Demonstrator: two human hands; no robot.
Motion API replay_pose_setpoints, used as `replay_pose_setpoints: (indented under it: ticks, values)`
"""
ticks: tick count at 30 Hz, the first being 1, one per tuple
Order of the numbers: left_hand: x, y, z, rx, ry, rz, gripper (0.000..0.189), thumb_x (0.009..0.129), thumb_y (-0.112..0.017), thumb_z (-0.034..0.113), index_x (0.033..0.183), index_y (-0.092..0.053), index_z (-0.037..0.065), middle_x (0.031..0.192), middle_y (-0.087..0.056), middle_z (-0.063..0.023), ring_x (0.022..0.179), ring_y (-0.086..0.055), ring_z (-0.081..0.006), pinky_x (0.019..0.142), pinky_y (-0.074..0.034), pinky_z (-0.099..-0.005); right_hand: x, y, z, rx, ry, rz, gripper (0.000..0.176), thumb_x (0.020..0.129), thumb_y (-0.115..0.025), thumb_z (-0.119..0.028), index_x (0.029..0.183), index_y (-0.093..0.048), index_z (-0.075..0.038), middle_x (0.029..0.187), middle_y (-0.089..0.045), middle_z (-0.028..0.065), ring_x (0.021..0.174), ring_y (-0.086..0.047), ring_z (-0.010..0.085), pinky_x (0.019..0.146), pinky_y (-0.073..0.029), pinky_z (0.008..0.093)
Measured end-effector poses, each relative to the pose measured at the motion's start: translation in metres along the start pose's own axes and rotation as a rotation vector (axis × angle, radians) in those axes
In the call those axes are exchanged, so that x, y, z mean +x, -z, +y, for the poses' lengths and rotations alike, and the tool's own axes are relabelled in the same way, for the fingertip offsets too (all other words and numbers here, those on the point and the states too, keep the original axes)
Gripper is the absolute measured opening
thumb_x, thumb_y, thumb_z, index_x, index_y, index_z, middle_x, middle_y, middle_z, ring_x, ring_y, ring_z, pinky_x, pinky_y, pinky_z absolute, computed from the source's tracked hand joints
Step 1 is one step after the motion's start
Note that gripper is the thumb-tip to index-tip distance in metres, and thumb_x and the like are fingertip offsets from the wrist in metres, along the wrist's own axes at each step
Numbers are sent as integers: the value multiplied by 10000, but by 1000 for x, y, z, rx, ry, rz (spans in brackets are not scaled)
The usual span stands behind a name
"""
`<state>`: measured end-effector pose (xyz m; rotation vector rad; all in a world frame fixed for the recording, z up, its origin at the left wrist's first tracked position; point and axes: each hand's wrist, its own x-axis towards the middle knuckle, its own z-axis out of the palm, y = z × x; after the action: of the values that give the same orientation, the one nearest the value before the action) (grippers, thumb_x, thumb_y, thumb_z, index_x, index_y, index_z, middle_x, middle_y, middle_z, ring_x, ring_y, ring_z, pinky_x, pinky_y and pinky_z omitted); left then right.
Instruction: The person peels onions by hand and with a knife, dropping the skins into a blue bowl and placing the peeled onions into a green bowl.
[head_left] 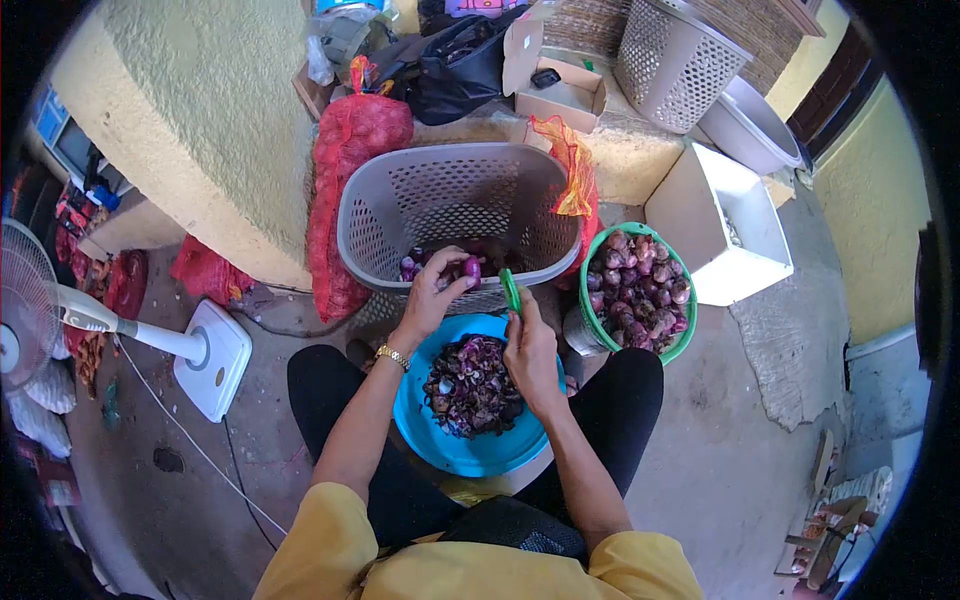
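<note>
My left hand [435, 290] holds a shiny purple onion [471, 268] between thumb and fingers, over the near rim of the grey perforated basket [365, 225]. A green-handled tool [511, 290], likely a knife or peeler, is gripped in my right hand [530, 340], just right of the onion and apart from it. Below both hands sits a blue basin [420, 435] with a heap of dark onion skins [472, 388]. A few onions [408, 266] lie in the bottom of the grey basket. To the right, a green-rimmed bucket [588, 325] is full of unpeeled onions [640, 285].
Red mesh sacks [345, 190] stand left of the basket. A white box [715, 225], a tall perforated basket [675, 65] and a grey tub [755, 125] are at the right back. A standing fan [90, 310] with a white base and trailing cables is at the left.
</note>
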<state>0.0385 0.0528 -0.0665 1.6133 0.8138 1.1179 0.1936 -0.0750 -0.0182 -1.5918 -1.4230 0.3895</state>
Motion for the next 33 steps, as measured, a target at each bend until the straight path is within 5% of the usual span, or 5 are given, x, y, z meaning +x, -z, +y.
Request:
replay_pose_setpoints:
  ticks: [7, 13, 23, 33]
  values:
    - [-2, -3, -9, -106, 43, 43, 349, 897, -711, 64, 1210, -583, -19, 1301, -516, -95, 1188, -556, -170, 1019, -483, -317, 1, -6, -6, -39, 97, -106, 693, 904, -532, 47, 1542, -282, -55, 949, -612, 341, 787, -609, 501, 654, -448, 565]
    - [-2, -6, 0, -75, 11, 73, 327, 897, -697, 26, 1192, -577, -48, 1286, -512, -98, 1184, -562, -182, 1018, -491, -313, 2, -11, -4, -78, 99, -85, 616, 956, -526, 16, 1531, -363, -135, 860, -610, 312, 759, -611, 481, 658, -468, 515]
    - [-1, -5, -3, 27, -8, 86, 336, 876, -707, 15, 1191, -595, -22, 1304, -531, -105, 1184, -569, -190, 1016, -494, -324, 2, -12, -4, -52, 58, -140, 635, 949, -528, 20, 1538, -338, -118, 879, -615, 318, 770, -617, 484, 675, -468, 522]
    - [-1, -6, -5, -11, 32, 104, 330, 889, -725, 64, 1186, -603, -13, 1300, -548, -103, 1166, -580, -191, 1004, -500, -331, 3, -13, -23, -232, -19, -224, 827, 812, -507, 107, 1570, -264, -115, 975, -613, 319, 819, -621, 509, 718, -492, 562]
